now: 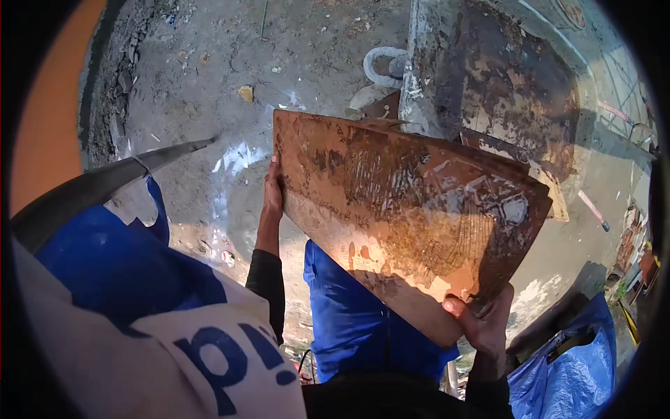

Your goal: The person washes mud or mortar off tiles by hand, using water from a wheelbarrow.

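Note:
A large reddish-brown tile (391, 202) is held tilted in front of my body, its face wet and smeared with dark and whitish residue. Another brown edge shows behind its upper right side, so at least two seem stacked. My left hand (273, 194) grips the left edge, fingers mostly hidden behind. At the lower right corner, my right hand (485, 322) is closed around the edge with the thumb on the face. Blue trousers (349, 314) show below the tile.
A pale raised edge (419, 63) borders a stained, wet brown surface (520, 91) at upper right. Near it lies a whitish ring (380, 66). A dark pole (105, 178) and lettered white fabric (209, 349) are at left, a blue tarp (576, 366) at lower right, and an orange wall (52, 91) far left.

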The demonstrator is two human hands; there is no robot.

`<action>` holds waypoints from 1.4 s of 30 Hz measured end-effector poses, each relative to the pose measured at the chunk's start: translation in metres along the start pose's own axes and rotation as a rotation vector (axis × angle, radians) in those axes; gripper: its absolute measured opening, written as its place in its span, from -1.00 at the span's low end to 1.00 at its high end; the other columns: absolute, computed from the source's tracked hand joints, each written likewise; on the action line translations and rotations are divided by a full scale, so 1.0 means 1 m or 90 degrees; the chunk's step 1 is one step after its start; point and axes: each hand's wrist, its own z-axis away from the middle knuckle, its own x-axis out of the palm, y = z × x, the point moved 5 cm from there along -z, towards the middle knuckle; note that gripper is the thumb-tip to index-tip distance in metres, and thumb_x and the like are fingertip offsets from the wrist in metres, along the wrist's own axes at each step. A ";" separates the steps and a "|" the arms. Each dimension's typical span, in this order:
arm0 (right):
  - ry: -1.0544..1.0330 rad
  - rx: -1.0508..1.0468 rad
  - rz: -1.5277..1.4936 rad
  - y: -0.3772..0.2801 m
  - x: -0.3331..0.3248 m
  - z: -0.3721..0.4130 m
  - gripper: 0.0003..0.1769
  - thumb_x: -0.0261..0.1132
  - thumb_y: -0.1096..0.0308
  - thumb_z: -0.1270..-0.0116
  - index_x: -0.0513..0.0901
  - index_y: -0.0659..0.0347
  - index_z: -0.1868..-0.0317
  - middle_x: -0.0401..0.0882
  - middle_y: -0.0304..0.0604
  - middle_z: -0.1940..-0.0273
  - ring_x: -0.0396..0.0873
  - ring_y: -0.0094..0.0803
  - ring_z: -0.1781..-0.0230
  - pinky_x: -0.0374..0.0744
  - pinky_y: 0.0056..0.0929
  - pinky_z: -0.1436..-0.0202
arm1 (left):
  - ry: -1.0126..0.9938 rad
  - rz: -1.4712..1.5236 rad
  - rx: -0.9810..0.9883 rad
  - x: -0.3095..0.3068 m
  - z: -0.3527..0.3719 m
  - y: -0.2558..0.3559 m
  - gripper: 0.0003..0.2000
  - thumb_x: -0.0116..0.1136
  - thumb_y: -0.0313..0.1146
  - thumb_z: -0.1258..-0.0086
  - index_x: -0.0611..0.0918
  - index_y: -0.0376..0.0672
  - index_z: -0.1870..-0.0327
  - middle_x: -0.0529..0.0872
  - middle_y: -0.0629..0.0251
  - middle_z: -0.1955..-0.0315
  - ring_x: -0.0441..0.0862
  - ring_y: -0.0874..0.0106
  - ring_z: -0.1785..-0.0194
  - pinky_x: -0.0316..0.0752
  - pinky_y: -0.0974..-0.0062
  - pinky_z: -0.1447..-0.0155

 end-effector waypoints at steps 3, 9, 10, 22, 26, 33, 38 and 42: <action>-0.126 0.024 -0.018 0.018 0.112 -0.041 -0.72 0.48 0.44 -0.18 0.67 0.37 0.12 0.75 -0.08 0.36 0.69 -0.35 0.38 0.60 -0.40 0.23 | -0.011 0.070 -0.061 -0.090 -0.038 -0.040 -0.14 -0.13 0.40 -0.51 0.31 -0.15 -0.58 0.49 0.15 -0.42 0.52 0.24 -0.39 0.40 0.26 -0.46; -0.109 -0.101 -0.023 -0.008 0.241 -0.127 -0.69 0.38 0.46 -0.15 0.66 0.39 0.09 0.74 0.18 0.33 0.78 0.02 0.30 0.68 -0.21 0.18 | 0.063 0.041 -0.113 -0.162 -0.115 -0.089 -0.12 -0.10 0.42 -0.48 0.27 -0.10 -0.60 0.39 0.15 -0.50 0.37 0.18 -0.50 0.24 0.25 -0.54; -0.086 -0.145 -0.010 -0.015 0.253 -0.142 -0.71 0.40 0.43 -0.12 0.67 0.39 0.15 0.73 0.17 0.37 0.76 0.09 0.31 0.69 -0.15 0.19 | 0.089 -0.013 -0.107 -0.163 -0.127 -0.082 -0.06 -0.12 0.47 -0.44 0.26 -0.14 -0.61 0.36 0.14 -0.52 0.32 0.17 -0.53 0.13 0.29 -0.59; 0.105 -0.157 0.145 0.011 0.304 -0.304 -0.67 0.49 0.32 -0.08 0.68 0.40 0.23 0.73 0.23 0.37 0.75 0.22 0.28 0.71 0.02 0.14 | 0.206 -0.555 0.121 -0.163 0.050 -0.063 -0.44 0.26 -0.14 -0.51 0.44 -0.15 -0.44 0.44 -0.12 -0.34 0.51 -0.05 -0.34 0.49 0.10 -0.37; 0.148 -0.123 0.181 0.019 0.277 -0.350 -0.67 0.50 0.28 -0.07 0.74 0.39 0.26 0.74 0.26 0.30 0.76 0.19 0.19 0.73 0.00 0.08 | 0.263 -0.712 -0.123 -0.224 0.144 -0.156 -0.35 0.35 -0.04 -0.40 0.46 -0.19 -0.41 0.50 -0.16 -0.28 0.39 -0.03 -0.37 0.42 0.11 -0.35; 0.193 -0.112 0.310 0.051 0.234 -0.417 -0.59 0.48 0.24 -0.08 0.73 0.32 0.10 0.74 0.24 0.13 0.71 0.19 0.00 0.69 0.03 -0.07 | 0.332 -0.702 -0.330 -0.255 0.204 -0.187 -0.24 0.44 -0.06 -0.25 0.45 -0.20 -0.44 0.52 -0.22 -0.26 0.36 -0.05 -0.40 0.31 0.10 -0.46; 0.149 -0.078 0.348 0.058 0.208 -0.414 -0.64 0.48 0.29 -0.10 0.75 0.29 0.10 0.73 0.23 0.05 0.70 0.19 -0.05 0.67 0.04 -0.13 | 0.294 -0.701 -0.142 -0.218 0.149 -0.138 -0.31 0.40 -0.15 -0.32 0.43 -0.20 -0.44 0.51 -0.21 -0.27 0.37 -0.07 -0.38 0.30 0.07 -0.45; 0.138 -0.112 0.370 0.051 0.201 -0.416 -0.64 0.49 0.35 -0.16 0.71 0.34 0.06 0.73 0.24 0.03 0.71 0.21 -0.04 0.68 0.06 -0.12 | 0.259 -0.653 -0.075 -0.176 0.099 -0.095 -0.34 0.34 -0.19 -0.41 0.37 0.01 -0.52 0.35 -0.08 -0.39 0.46 0.08 -0.36 0.47 0.18 -0.31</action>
